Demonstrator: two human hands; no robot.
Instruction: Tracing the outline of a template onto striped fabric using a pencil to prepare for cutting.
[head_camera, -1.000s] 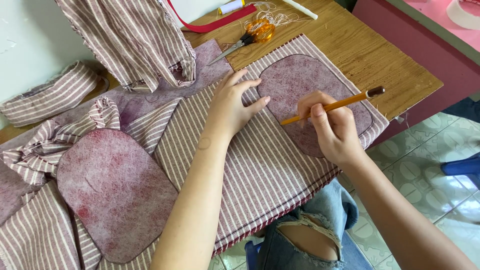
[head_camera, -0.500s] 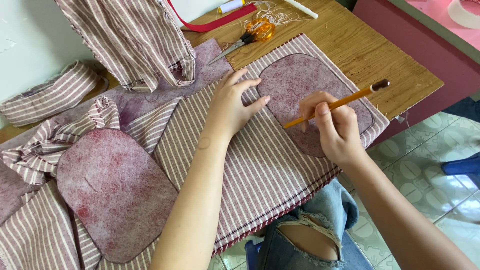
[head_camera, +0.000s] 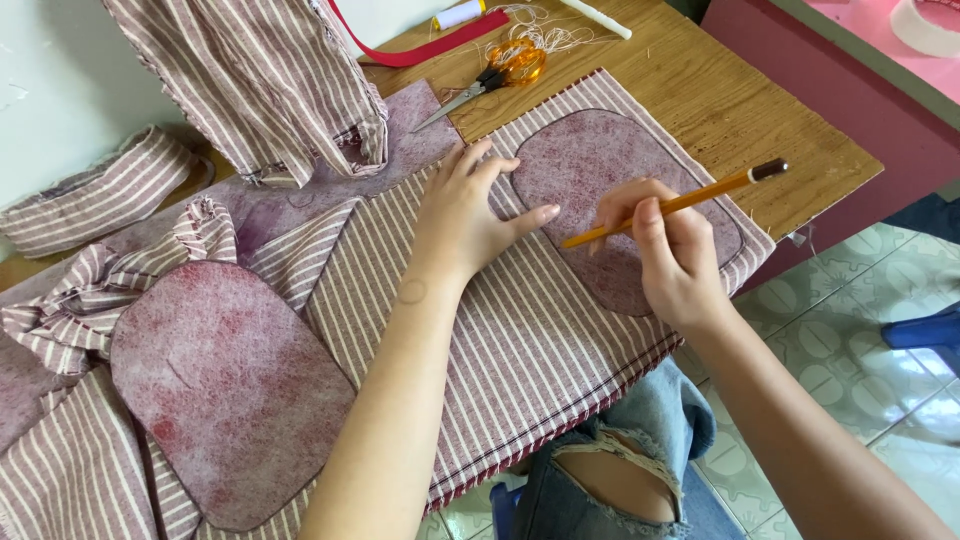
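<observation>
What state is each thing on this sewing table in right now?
Pencil: held in right hand, tip on oval felt piece.
Left hand: flat on striped fabric, beside that felt.
Scissors: lying closed, untouched.
Second felt piece: lying flat, untouched.
Thread spool: on its side.

Orange-handled scissors (head_camera: 495, 75), a red strap (head_camera: 420, 48) and a thread spool (head_camera: 459, 14) lie on the wooden table (head_camera: 740, 110).

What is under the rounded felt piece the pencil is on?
The rounded felt piece lies on striped fabric, which shows all around it and rests on the wooden table. The right hand covers its near edge.
</observation>
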